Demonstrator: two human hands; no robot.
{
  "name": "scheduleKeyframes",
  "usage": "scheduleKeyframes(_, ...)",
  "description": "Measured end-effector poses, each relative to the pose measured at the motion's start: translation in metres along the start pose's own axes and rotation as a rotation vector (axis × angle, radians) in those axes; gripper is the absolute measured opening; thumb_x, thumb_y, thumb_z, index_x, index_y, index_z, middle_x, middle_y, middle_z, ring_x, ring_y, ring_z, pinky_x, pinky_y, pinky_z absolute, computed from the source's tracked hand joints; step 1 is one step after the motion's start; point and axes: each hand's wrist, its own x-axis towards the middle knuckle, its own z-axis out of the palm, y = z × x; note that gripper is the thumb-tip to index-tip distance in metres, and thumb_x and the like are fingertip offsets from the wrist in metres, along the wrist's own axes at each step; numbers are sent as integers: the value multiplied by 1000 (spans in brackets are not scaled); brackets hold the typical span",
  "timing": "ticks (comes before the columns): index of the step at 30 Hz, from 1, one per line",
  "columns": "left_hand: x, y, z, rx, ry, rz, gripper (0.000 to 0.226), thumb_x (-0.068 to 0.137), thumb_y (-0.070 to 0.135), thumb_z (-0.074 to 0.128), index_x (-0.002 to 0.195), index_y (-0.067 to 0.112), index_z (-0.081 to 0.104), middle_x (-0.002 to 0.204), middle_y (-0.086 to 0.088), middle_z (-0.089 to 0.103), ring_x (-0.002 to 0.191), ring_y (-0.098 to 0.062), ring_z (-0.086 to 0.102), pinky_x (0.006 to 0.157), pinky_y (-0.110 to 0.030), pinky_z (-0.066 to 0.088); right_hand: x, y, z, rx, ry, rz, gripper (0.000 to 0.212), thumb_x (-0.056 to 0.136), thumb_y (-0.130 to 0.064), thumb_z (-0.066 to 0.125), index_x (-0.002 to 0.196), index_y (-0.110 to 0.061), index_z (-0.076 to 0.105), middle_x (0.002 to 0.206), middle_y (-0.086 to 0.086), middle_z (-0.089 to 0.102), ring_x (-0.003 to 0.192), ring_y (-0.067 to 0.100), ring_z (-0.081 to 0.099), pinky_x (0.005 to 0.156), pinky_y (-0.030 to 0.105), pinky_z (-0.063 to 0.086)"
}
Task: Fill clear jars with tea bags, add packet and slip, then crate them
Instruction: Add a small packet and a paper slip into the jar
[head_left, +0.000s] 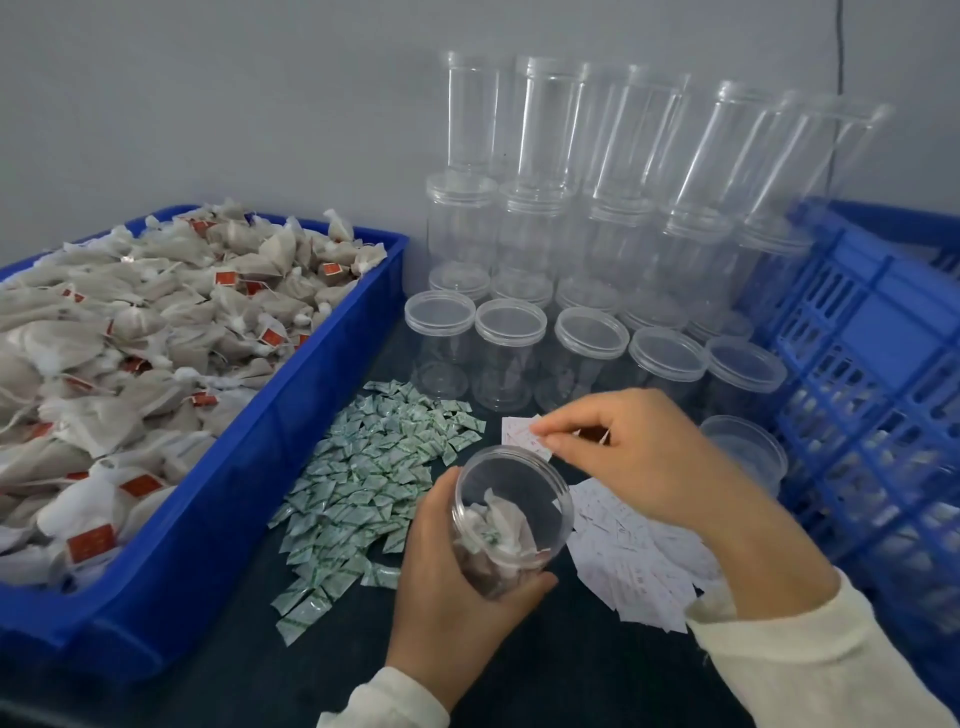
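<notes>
Over jar (511, 519) (L-held): R hand (644, 457) pinching slip (524, 436).

The scene is evenly and softly lit, bright enough to read colours, with no hard shadows; only faint soft shade lies under the hands on the dark worktop (519, 675). Pale streaks of glare run down the stacked clear jars (545, 171) against the grey wall (208, 104). The wide-angle lens bends things at the edges: the jar stacks lean outward and the blue crate (857, 364) bows. The picture is slightly soft overall, with smeared compression in fine detail
</notes>
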Motion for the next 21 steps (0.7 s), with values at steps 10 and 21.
scheduleKeyframes(10, 3, -8, 4, 8, 18, -37, 101, 44, 16, 96, 128, 37, 44, 120, 31, 50, 115, 11, 48, 84, 2, 36, 68, 120, 21, -110, 46, 648, 39, 89, -37, 64, 84, 1, 70, 84, 13, 69, 79, 27, 62, 66, 31, 46)
scheduleKeyframes(21, 6, -9, 1, -10, 15, -35, 100, 46, 17, 96, 129, 36, 42, 120, 36, 48, 116, 12, 47, 86, 2, 36, 75, 125, 39, -221, 96, 651, 47, 84, -35, 71, 127, -18, 60, 123, 4, 63, 108, 25, 60, 77, 31, 44)
